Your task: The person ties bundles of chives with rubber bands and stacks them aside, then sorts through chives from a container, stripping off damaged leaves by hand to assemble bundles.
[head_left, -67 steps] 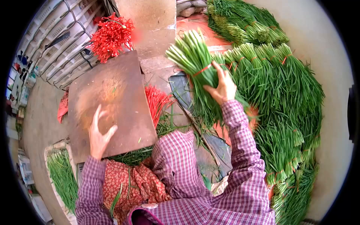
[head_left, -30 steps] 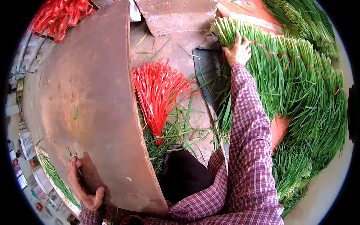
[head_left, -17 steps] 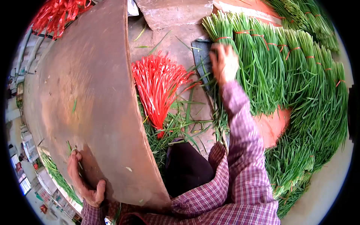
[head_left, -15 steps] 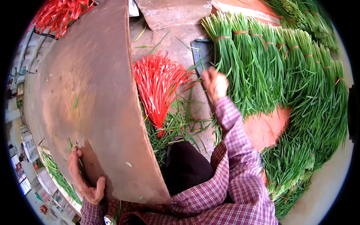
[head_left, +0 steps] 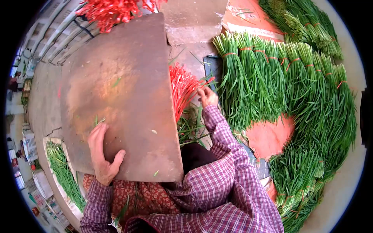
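Note:
My left hand [head_left: 103, 155] lies on a brown board [head_left: 128, 97], thumb spread away from the fingers. A few green leaf scraps [head_left: 99, 121] are by its fingertips. Beyond the board's right edge, my right hand [head_left: 208, 98] is at the loose ends of a bunch of red plastic strips [head_left: 184, 89], its fingers pinched on a strip there. The board hides the bunch's left side. Several tied bundles of long green garlic chives [head_left: 264, 77] lie in a row to the right of that hand.
More red strips [head_left: 112, 13] hang at the board's far end. Loose green leaves [head_left: 190, 130] litter the floor by my knee. Additional chive bundles lie at the lower right [head_left: 299, 174] and far right [head_left: 311, 27]. Greens [head_left: 64, 174] lie in a pale container at the left.
My right hand has moved from beside the chive bundles to the red strips. My view has shifted, so the board appears farther right. My left hand stays on the board.

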Demonstrator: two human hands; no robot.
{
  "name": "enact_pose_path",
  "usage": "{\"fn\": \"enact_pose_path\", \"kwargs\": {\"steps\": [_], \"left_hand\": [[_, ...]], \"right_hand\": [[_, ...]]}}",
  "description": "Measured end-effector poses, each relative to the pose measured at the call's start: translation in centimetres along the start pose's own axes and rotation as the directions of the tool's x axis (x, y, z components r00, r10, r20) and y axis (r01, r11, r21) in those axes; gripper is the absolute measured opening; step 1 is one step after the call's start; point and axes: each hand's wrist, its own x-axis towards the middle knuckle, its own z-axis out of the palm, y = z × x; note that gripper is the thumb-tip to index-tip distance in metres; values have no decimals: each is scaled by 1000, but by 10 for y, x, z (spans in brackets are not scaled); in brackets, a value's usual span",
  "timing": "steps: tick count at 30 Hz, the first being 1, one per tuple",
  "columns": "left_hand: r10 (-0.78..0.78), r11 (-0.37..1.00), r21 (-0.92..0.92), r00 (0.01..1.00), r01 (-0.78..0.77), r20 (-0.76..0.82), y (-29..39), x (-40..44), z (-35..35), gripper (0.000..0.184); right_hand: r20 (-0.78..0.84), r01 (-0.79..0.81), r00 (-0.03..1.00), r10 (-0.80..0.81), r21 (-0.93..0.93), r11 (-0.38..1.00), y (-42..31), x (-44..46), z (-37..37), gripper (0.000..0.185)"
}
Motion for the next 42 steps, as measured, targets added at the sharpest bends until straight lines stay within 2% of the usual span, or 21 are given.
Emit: {"fn": "enact_pose_path", "kwargs": {"steps": [2, 4, 7, 9, 10, 11, 13, 14, 17, 20, 24, 26, 28, 30, 32, 34, 36, 37, 39, 40, 42], "left_hand": [[-21, 1000, 7, 999, 21, -35, 2, -1, -1, 71], [9, 1000, 4, 999, -9, -47, 2, -2, -1, 71], [53, 999, -2, 996, -53, -75, -5, -1, -1, 69], [84, 996, 9, 993, -84, -79, -16, -1, 2, 69], [105, 994, 9, 990, -105, -92, -19, 0, 1, 69], [97, 995, 33, 992, -95, -81, -19, 1, -1, 67], [128, 991, -13, 978, -132, -167, -24, -1, 8, 65], [130, 989, -36, 968, -141, -216, -25, -3, 12, 65], [81, 970, -194, 949, -145, -304, -27, -8, 20, 58], [-6, 925, -354, 925, -139, -379, -29, -25, 13, 51], [-94, 826, -529, 880, -191, -465, -46, -101, -61, 34], [-278, 815, -578, 843, -47, -461, -66, -162, -103, 32], [-511, 767, -625, 727, 145, -458, -97, -230, -121, 27], [-562, 826, -429, 582, 365, -587, -123, -305, -141, 24], [-695, 701, -475, 356, 532, -625, -146, -382, -151, 24], [-630, 646, -343, 222, 682, -744, -174, -462, -152, 27], [-625, 469, -265, 104, 843, -774, -196, -538, -150, 47], [-622, 459, -270, 89, 847, -778, -205, -566, -152, 47], [-620, 37, -167, -108, 985, -777, -222, -614, -153, 66], [-623, 29, -174, -119, 984, -773, -236, -635, -148, 66], [-696, -43, -476, -368, 879, -617, -260, -666, -138, 78]], "right_hand": [[-44, 190, 978, -202, -192, 963, -39, 4, -16, 29], [45, 395, 918, -394, -200, 897, -72, 10, -25, 25], [139, 432, 894, -427, -13, 902, -153, -22, -40, 15], [64, 560, 827, -559, -193, 806, -230, -65, -55, 17], [51, 502, 865, -499, -80, 861, -248, -69, -62, 18], [116, 572, 820, -561, -136, 809, -281, -85, -71, 21], [226, 632, 746, -626, 55, 773, -327, -107, -79, 22], [139, 686, 714, -686, 54, 725, -351, -128, -67, 20], [376, 594, 674, -636, 236, 769, -401, -159, -34, 19], [534, 691, 539, -651, 161, 705, -415, -157, 28, 17], [608, 679, 529, -591, 115, 725, -383, -155, 127, 19], [648, 659, 548, -529, 55, 750, -360, -149, 163, 19], [656, 680, 563, -503, -22, 733, -339, -133, 185, 22], [667, 647, 675, -314, -332, 686, -331, -134, 197, 28], [687, 718, 623, -374, -311, 623, -335, -132, 198, 31], [702, 779, 566, -432, -284, 558, -345, -121, 193, 34], [709, 858, 511, -486, -452, 241, -361, -107, 194, 35], [718, 867, 497, -488, -439, 236, -371, -115, 201, 35], [743, 916, 399, -538, -356, 187, -387, -146, 217, 32], [782, 953, 301, -546, -229, 197, -390, -175, 234, 31], [832, 981, 114, -543, -7, 196, -390, -242, 277, 29]]}}
